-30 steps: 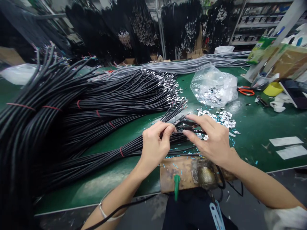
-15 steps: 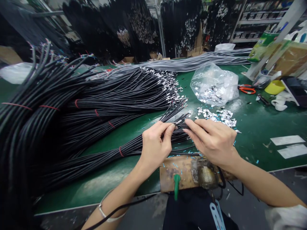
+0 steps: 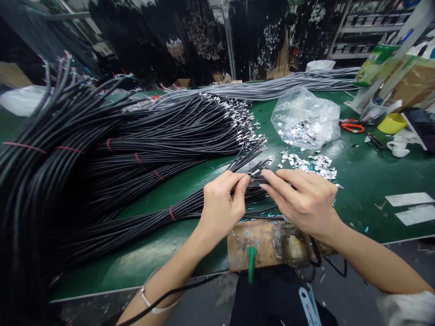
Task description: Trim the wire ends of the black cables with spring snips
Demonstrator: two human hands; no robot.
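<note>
My left hand (image 3: 226, 197) pinches a black cable between thumb and forefinger, close to its stripped, whitish end (image 3: 254, 172). Facing it, my right hand (image 3: 304, 194) has its fingers closed on a slim dark tool (image 3: 263, 179) whose tip meets the cable end; its kind is mostly hidden by the fingers. Behind and under both hands lie more black cables (image 3: 190, 199), bundled with a red tie. A larger pile of black cables (image 3: 183, 131) with stripped white ends fills the left side.
Foil scraps (image 3: 317, 165) lie beyond my right hand, beside a clear plastic bag (image 3: 306, 118) of scraps. Orange-handled scissors (image 3: 352, 126) and yellow tape (image 3: 391, 123) are at right. At the table's front edge sits a wooden board (image 3: 238, 253) with a green-handled clamp (image 3: 251, 262). Grey cables (image 3: 272, 90) run across the back.
The view has shifted very slightly. Both hands keep nearly the same grip and position, fingertips still meeting at the cable end.
</note>
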